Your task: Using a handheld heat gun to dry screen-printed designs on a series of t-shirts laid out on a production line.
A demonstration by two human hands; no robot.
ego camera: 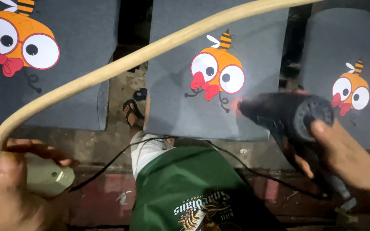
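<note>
1. A worn concrete floor [120, 92] carries the things, showing bare in the gaps between dark grey fabric pieces.
2. The middle fabric piece [172, 98] with its cartoon print lies flat on it.
3. Left of that piece lies another printed piece [73, 85].
4. Right of it lies a third [322, 51].
5. A sandalled foot [132, 112] stands just beside the middle piece's left edge.

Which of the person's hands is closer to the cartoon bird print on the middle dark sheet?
Right. The right hand holds a black heat gun just right of the middle bird print; the left hand is far off, lower left.
</note>
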